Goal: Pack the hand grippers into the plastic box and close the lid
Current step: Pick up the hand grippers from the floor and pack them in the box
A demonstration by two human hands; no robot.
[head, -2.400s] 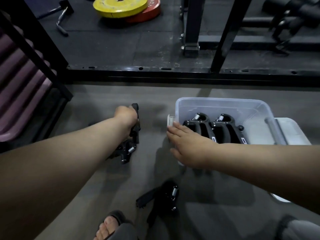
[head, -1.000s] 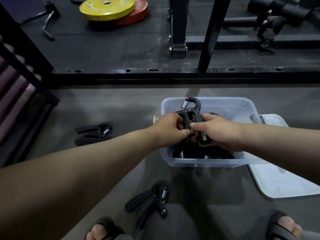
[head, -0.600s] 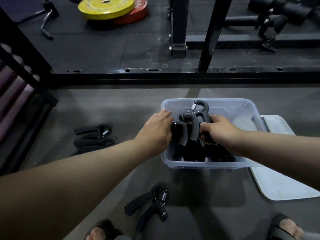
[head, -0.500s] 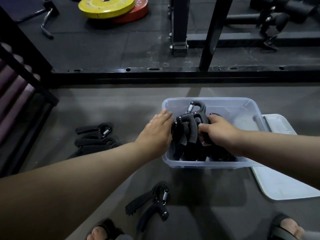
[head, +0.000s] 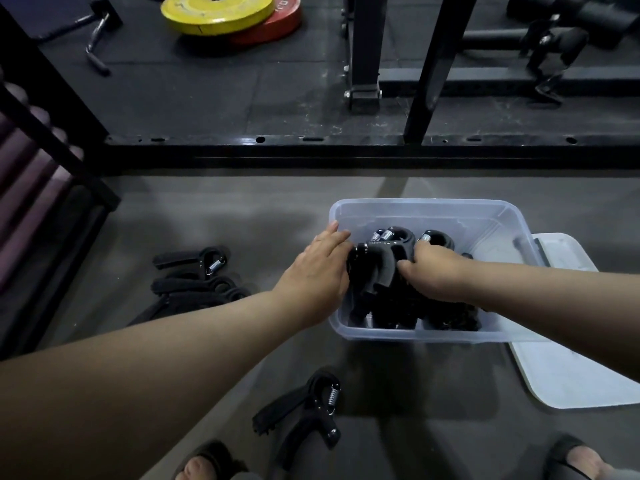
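A clear plastic box (head: 485,216) stands on the grey floor with several black hand grippers (head: 384,268) upright inside. My right hand (head: 433,271) reaches into the box and its curled fingers grip one of those grippers. My left hand (head: 318,268) lies with straight fingers against the box's left rim, touching the leftmost gripper. The white lid (head: 571,362) lies flat on the floor to the right of the box. One loose gripper (head: 304,410) sits on the floor near my feet. A small pile of grippers (head: 197,275) is on the floor to the left.
A black steel rack frame (head: 346,150) crosses the floor just beyond the box, with upright posts (head: 436,64). Yellow and red weight plates (head: 221,12) lie far back left. A sloped dark rack (head: 41,140) stands at the left. My sandalled feet (head: 207,462) show at the bottom edge.
A gripper I carried from the left floor went into the box. Since half a second ago my right hand has pushed it lower among the others; my left hand stays at the rim.
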